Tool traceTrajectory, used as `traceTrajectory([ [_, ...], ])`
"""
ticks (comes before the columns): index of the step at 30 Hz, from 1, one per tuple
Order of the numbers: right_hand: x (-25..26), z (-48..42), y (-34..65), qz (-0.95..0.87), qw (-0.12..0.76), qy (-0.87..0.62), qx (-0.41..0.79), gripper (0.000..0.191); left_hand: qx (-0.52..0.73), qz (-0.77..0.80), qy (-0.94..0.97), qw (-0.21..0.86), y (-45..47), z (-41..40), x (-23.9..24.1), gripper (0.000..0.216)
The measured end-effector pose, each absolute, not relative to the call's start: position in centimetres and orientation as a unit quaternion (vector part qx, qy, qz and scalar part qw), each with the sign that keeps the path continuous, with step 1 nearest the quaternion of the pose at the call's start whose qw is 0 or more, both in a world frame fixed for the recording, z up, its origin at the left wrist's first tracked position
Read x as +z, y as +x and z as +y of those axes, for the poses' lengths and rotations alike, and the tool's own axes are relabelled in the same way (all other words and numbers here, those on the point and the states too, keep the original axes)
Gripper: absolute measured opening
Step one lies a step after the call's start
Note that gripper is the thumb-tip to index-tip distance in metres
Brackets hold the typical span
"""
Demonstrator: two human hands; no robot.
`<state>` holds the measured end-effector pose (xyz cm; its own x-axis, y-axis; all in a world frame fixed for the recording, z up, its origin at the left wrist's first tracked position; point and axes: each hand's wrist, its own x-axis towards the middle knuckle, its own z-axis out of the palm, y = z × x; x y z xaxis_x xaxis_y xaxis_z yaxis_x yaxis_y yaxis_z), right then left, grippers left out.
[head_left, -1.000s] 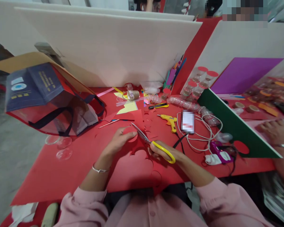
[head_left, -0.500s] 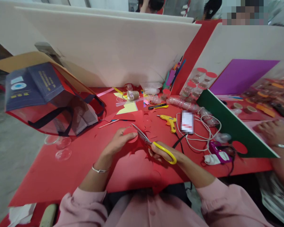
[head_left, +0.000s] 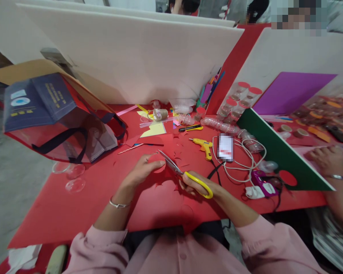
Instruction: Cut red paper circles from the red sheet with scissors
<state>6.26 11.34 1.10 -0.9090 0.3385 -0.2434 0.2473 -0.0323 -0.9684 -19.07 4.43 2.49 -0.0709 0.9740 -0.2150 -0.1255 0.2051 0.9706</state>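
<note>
Between the thumb and fingers of my left hand (head_left: 144,169) is a small piece of red paper (head_left: 159,167), its edge rounded. My right hand (head_left: 193,183) grips scissors with yellow handles (head_left: 201,182). Their blades point up and left, parted slightly, and reach beside the red paper near my left thumb. Whether the blades touch the paper I cannot tell. Red paper scraps (head_left: 178,152) with curved cut edges lie on the red table around my hands. Below them rests a larger red sheet (head_left: 162,199).
A yellow glue gun (head_left: 203,146), a phone (head_left: 225,147) and white cable lie at right, near a purple-and-white power strip (head_left: 263,186). A utility knife (head_left: 191,128) lies behind. A bag (head_left: 45,114) stands at left by clear plastic discs (head_left: 75,184). Another person's hand (head_left: 328,160) is beyond a green board (head_left: 286,152).
Both hands keep nearly the same place and hold, the red paper and scissors barely shifting. The camera view has shifted slightly.
</note>
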Motion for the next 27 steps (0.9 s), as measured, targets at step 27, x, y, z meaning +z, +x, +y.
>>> traceTrajectory([
  [27,1.8,11.1,6.6,-0.7,0.023,-0.219,0.679,0.07,0.466,0.524,0.424,0.572,-19.8,4.5,1.9,0.028],
])
